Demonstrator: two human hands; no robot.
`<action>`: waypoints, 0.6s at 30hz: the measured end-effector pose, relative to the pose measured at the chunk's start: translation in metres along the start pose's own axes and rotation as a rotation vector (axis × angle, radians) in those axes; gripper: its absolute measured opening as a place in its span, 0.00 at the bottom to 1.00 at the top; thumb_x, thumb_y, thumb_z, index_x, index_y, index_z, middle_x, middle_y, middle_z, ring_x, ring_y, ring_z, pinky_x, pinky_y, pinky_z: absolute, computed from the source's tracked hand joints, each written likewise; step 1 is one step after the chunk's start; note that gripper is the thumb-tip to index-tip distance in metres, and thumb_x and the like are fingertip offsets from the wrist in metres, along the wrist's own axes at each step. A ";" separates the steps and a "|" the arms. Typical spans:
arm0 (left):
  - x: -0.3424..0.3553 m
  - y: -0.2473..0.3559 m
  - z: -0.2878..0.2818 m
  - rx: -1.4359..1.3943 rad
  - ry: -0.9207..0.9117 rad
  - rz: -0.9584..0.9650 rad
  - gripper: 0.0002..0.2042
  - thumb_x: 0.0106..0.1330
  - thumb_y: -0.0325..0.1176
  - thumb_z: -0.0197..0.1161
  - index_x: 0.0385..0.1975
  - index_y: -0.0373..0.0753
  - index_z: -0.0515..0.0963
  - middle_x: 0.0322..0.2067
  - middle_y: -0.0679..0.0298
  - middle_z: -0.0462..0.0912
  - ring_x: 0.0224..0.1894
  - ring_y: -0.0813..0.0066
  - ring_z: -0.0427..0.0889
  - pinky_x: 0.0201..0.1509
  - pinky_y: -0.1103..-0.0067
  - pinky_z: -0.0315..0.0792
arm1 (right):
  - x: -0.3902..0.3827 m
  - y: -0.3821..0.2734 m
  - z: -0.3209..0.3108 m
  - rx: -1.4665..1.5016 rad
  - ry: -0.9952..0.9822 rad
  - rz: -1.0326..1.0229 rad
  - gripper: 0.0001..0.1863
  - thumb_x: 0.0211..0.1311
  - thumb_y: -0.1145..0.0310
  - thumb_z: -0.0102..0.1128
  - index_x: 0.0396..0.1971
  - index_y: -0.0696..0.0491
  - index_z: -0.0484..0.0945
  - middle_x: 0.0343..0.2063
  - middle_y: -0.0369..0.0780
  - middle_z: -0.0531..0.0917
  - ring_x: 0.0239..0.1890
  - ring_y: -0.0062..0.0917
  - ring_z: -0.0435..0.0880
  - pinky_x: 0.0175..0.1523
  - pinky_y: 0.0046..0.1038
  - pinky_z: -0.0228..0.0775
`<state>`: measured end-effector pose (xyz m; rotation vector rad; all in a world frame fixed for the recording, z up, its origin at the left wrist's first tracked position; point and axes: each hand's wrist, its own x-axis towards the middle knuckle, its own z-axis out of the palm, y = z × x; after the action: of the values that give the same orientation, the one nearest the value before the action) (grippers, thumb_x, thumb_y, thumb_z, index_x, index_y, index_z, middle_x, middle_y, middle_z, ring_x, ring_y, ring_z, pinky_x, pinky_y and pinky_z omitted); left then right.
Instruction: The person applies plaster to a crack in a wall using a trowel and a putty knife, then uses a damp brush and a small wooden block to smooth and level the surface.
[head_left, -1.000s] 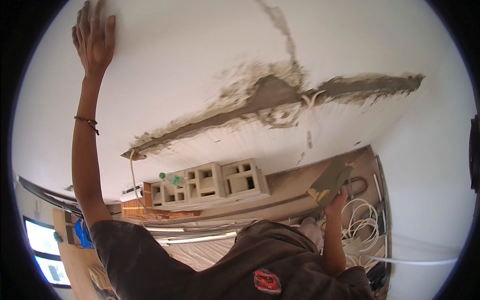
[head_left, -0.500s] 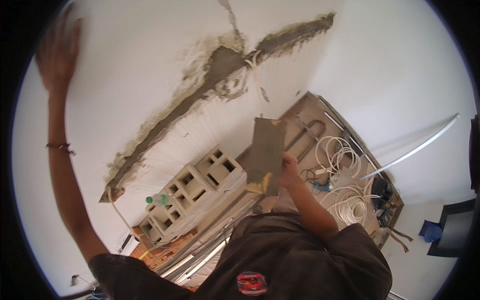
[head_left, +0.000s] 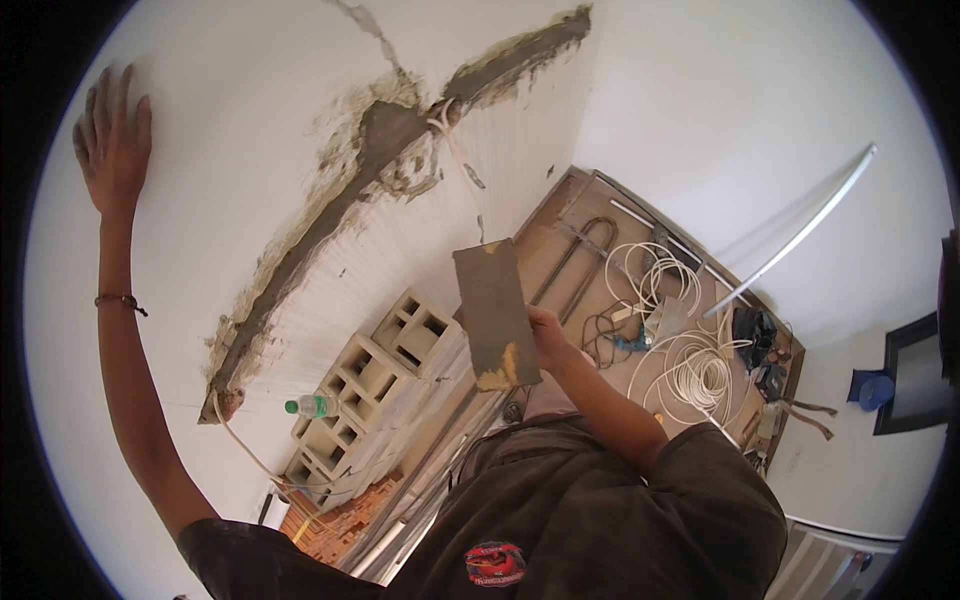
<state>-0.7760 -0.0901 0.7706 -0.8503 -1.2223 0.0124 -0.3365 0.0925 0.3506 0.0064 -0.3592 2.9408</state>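
Observation:
My left hand [head_left: 115, 145] is spread open with its palm against the white wall [head_left: 240, 80], fingers pointing up. At the middle, my right hand [head_left: 545, 335] grips a rectangular plastering float [head_left: 492, 310] by its right side; its handle is hidden. Grey mortar coats the float's visible face, with tan patches at the lower end and top edge. Across the wall between my hands runs a long channel filled with grey mortar [head_left: 330, 215], smeared along its edges. White wires [head_left: 445, 130] poke out near its upper bend.
Hollow concrete blocks [head_left: 365, 375] are stacked along the wall, a green-capped bottle [head_left: 312, 406] on them. Coiled white cable [head_left: 700, 385], a blue power tool [head_left: 632, 342] and a black bag [head_left: 753, 328] lie on the floor. A pale strip [head_left: 800, 240] leans on the right wall.
The wall and floor have shifted left in view as my head turned. My left hand stays on the wall, sharper now, and the float has tilted slightly in my right hand.

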 end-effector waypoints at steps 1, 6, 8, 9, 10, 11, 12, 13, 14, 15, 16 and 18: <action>0.000 0.008 0.001 -0.017 -0.003 -0.011 0.25 0.69 0.54 0.45 0.65 0.65 0.54 0.67 0.76 0.56 0.68 0.71 0.56 0.70 0.61 0.54 | 0.000 -0.003 0.001 -0.016 -0.032 -0.006 0.23 0.67 0.62 0.41 0.56 0.61 0.66 0.51 0.46 0.75 0.50 0.35 0.78 0.57 0.38 0.70; 0.008 0.014 -0.012 0.007 -0.059 -0.019 0.25 0.67 0.50 0.50 0.64 0.59 0.59 0.65 0.68 0.59 0.67 0.64 0.58 0.68 0.58 0.56 | -0.002 -0.006 0.027 0.098 -0.159 0.016 0.23 0.68 0.61 0.39 0.56 0.59 0.66 0.52 0.46 0.75 0.52 0.35 0.77 0.58 0.38 0.69; 0.012 0.013 -0.017 0.009 -0.103 -0.034 0.24 0.67 0.48 0.51 0.63 0.58 0.60 0.65 0.66 0.59 0.67 0.63 0.57 0.68 0.58 0.55 | -0.005 -0.006 0.026 0.123 -0.153 -0.019 0.22 0.68 0.60 0.38 0.55 0.58 0.67 0.52 0.45 0.75 0.52 0.34 0.76 0.58 0.37 0.68; 0.012 0.013 -0.020 0.012 -0.128 -0.046 0.24 0.67 0.47 0.52 0.63 0.57 0.61 0.65 0.66 0.59 0.68 0.62 0.57 0.68 0.58 0.54 | -0.007 -0.005 0.029 0.148 -0.135 -0.034 0.22 0.68 0.60 0.37 0.54 0.57 0.68 0.51 0.44 0.75 0.52 0.34 0.76 0.59 0.37 0.68; 0.014 0.013 -0.023 0.028 -0.172 -0.043 0.24 0.67 0.46 0.52 0.63 0.56 0.61 0.65 0.65 0.59 0.68 0.62 0.57 0.69 0.59 0.54 | -0.009 -0.005 0.031 0.173 -0.118 -0.048 0.21 0.68 0.60 0.37 0.54 0.57 0.68 0.51 0.43 0.75 0.53 0.33 0.76 0.59 0.37 0.68; 0.016 0.013 -0.025 0.045 -0.216 -0.042 0.24 0.66 0.45 0.53 0.62 0.56 0.62 0.65 0.65 0.59 0.68 0.63 0.56 0.69 0.59 0.54 | -0.010 -0.007 0.033 0.149 -0.115 -0.056 0.21 0.68 0.60 0.38 0.53 0.56 0.68 0.51 0.43 0.76 0.52 0.33 0.76 0.59 0.36 0.68; 0.016 0.011 -0.030 0.065 -0.266 -0.041 0.23 0.66 0.44 0.53 0.62 0.55 0.62 0.65 0.65 0.58 0.68 0.63 0.56 0.69 0.60 0.54 | -0.011 -0.008 0.039 0.126 -0.111 -0.058 0.20 0.68 0.60 0.38 0.53 0.55 0.69 0.50 0.42 0.76 0.52 0.32 0.76 0.59 0.36 0.67; 0.016 0.007 -0.033 0.055 -0.285 -0.022 0.23 0.66 0.44 0.53 0.61 0.54 0.63 0.65 0.64 0.59 0.68 0.63 0.57 0.69 0.60 0.54 | -0.014 -0.008 0.044 0.103 -0.107 -0.060 0.20 0.68 0.60 0.38 0.52 0.55 0.69 0.50 0.41 0.77 0.52 0.32 0.76 0.59 0.36 0.67; 0.018 0.003 -0.037 0.046 -0.304 -0.004 0.22 0.66 0.44 0.53 0.60 0.53 0.65 0.65 0.64 0.59 0.67 0.63 0.58 0.68 0.61 0.55 | -0.019 -0.009 0.048 0.113 -0.091 -0.071 0.19 0.68 0.61 0.39 0.52 0.54 0.70 0.50 0.41 0.77 0.51 0.31 0.77 0.58 0.35 0.69; 0.022 0.001 -0.042 0.039 -0.324 0.015 0.21 0.66 0.44 0.53 0.59 0.52 0.66 0.65 0.64 0.59 0.67 0.63 0.58 0.68 0.62 0.56 | -0.022 -0.009 0.052 0.124 -0.076 -0.081 0.19 0.68 0.61 0.39 0.52 0.54 0.70 0.50 0.40 0.77 0.51 0.31 0.77 0.57 0.35 0.70; 0.025 0.000 -0.047 0.002 -0.378 -0.026 0.21 0.66 0.44 0.53 0.58 0.50 0.68 0.63 0.63 0.62 0.66 0.63 0.61 0.67 0.63 0.57 | -0.026 -0.010 0.056 0.135 -0.062 -0.091 0.18 0.68 0.61 0.40 0.51 0.54 0.70 0.50 0.40 0.77 0.50 0.30 0.78 0.55 0.34 0.71; 0.035 0.003 -0.062 -0.075 -0.486 -0.111 0.20 0.67 0.46 0.53 0.56 0.47 0.71 0.60 0.62 0.67 0.63 0.63 0.65 0.65 0.65 0.60 | -0.037 -0.005 0.066 0.267 0.100 -0.176 0.19 0.68 0.63 0.41 0.54 0.56 0.66 0.45 0.40 0.78 0.43 0.29 0.80 0.46 0.30 0.74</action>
<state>-0.7107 -0.1080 0.7923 -0.8709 -1.7332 0.0885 -0.3002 0.0750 0.4150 -0.0696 0.0482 2.7777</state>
